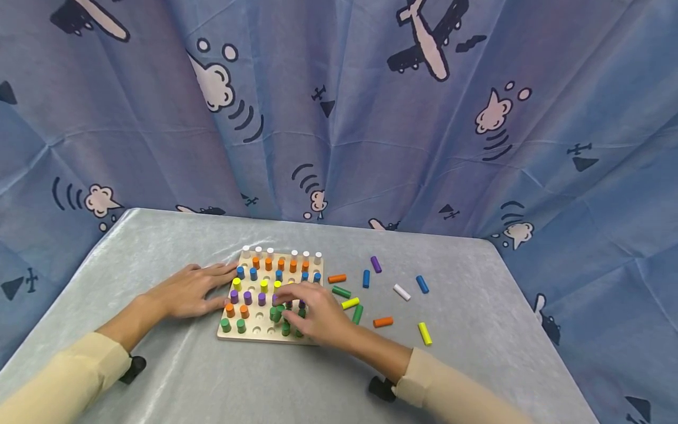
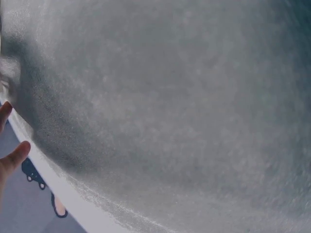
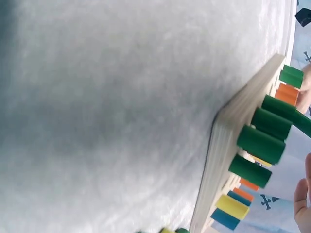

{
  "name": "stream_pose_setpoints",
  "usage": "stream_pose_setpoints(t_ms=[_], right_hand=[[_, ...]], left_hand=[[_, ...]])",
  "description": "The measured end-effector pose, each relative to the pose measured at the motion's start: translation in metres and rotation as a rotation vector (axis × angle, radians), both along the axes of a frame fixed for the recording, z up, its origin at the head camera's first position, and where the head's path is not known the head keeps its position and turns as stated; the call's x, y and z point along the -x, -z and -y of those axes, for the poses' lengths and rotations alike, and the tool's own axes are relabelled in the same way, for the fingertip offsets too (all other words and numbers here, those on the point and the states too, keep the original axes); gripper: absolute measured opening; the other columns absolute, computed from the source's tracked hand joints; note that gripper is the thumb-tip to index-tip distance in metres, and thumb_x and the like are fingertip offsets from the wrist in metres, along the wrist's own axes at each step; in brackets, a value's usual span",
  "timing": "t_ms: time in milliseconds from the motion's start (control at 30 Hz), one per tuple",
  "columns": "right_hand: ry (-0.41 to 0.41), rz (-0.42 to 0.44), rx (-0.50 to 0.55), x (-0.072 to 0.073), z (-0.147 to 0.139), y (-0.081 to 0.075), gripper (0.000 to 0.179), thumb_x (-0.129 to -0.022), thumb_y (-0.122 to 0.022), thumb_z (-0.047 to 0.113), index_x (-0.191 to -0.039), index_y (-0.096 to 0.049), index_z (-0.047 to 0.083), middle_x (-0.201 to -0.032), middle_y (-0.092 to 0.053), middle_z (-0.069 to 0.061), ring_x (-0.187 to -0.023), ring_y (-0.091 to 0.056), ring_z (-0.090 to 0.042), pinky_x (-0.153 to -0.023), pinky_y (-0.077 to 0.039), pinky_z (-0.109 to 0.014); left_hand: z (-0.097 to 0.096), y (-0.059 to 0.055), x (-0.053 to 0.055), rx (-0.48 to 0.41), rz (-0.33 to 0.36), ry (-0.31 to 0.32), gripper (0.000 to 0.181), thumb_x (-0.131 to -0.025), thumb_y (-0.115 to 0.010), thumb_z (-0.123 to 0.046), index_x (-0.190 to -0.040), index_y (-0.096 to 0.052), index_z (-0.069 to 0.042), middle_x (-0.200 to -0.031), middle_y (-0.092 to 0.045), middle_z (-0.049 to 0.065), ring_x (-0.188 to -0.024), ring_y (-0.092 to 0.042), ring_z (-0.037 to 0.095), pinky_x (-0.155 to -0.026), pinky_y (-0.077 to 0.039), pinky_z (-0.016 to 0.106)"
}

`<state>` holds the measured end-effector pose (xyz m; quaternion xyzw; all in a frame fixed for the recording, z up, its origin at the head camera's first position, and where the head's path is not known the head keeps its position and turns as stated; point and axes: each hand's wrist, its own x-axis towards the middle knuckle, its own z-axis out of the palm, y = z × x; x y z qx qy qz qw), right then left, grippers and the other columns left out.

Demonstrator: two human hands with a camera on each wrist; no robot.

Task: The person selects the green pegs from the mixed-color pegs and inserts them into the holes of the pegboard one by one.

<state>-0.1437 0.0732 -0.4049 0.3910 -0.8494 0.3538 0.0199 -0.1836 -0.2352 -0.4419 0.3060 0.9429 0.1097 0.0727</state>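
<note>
The left hand, left of the lower centre in the head view, lies palm down with its fingers stretched out and its thumb spread apart from them. The finger ends and the thumb touch the left edge of the pegboard, and the hand grips nothing. In the left wrist view only 2 of its digits show, at the left border.

The right hand, at the lower centre of the head view, reaches over the right side of the pegboard with the thumb and index finger bent toward each other in a narrow pinch. Between them is a green peg, above the lower middle of the board. In the right wrist view this peg tilts away from the upright green ones at the right border; the exact contact of the fingertips cannot be told.

The pegboard lies flat on the grey table, lower left of centre, with coloured pegs standing in rows, 6 white ones along its far edge. Right of it, 10 loose pegs lie scattered: 2 blue, 2 orange, 2 green, 2 yellow, 1 purple and 1 white. A blue patterned curtain fills the upper frame.
</note>
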Motion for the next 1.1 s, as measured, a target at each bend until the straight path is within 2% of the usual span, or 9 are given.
stream_pose_setpoints(t_ms=[100,367,700,933,1100], right_hand=[[0.001,0.028,-0.036,-0.002,0.003,0.002,0.034,-0.088,-0.075,0.007,-0.121,-0.067,0.009,-0.107,-0.074,0.007,-0.11,-0.061,-0.006,-0.1,-0.046,-0.029],[-0.035,0.02,-0.082,-0.007,0.006,0.011,0.036,-0.089,-0.075,0.01,-0.124,-0.066,0.012,-0.108,-0.073,0.008,-0.115,-0.059,-0.009,-0.103,-0.044,-0.031],[-0.043,0.009,-0.085,-0.008,0.011,0.02,0.033,-0.09,-0.074,0.01,-0.123,-0.067,0.013,-0.108,-0.073,0.009,-0.111,-0.059,-0.005,-0.099,-0.044,-0.026],[-0.04,0.012,-0.097,-0.007,0.012,0.021,0.033,-0.09,-0.074,0.011,-0.123,-0.067,0.013,-0.109,-0.072,0.009,-0.11,-0.059,-0.005,-0.099,-0.044,-0.026],[-0.018,0.04,-0.105,-0.005,0.007,0.015,0.034,-0.091,-0.074,0.012,-0.124,-0.066,0.013,-0.111,-0.071,0.009,-0.11,-0.06,-0.004,-0.101,-0.045,-0.028]], left_hand=[[0.0,0.0,0.0,-0.004,-0.001,0.001,0.069,-0.099,-0.05,-0.053,-0.148,-0.047,-0.006,-0.158,-0.037,0.012,-0.14,-0.039,0.038,-0.101,-0.037,0.065],[0.001,-0.001,-0.001,-0.01,-0.004,0.0,0.068,-0.099,-0.051,-0.052,-0.148,-0.047,-0.005,-0.158,-0.037,0.012,-0.14,-0.04,0.038,-0.101,-0.037,0.065],[0.001,0.001,0.0,-0.006,-0.006,-0.002,0.069,-0.099,-0.05,-0.054,-0.149,-0.046,-0.006,-0.158,-0.037,0.012,-0.141,-0.039,0.037,-0.101,-0.037,0.065],[0.001,0.003,0.0,-0.006,-0.008,-0.008,0.068,-0.099,-0.051,-0.052,-0.149,-0.046,-0.006,-0.158,-0.037,0.011,-0.141,-0.039,0.037,-0.102,-0.036,0.065],[0.001,0.003,0.0,-0.007,-0.008,-0.006,0.068,-0.099,-0.051,-0.053,-0.148,-0.047,-0.006,-0.158,-0.037,0.011,-0.141,-0.039,0.037,-0.101,-0.036,0.065]])
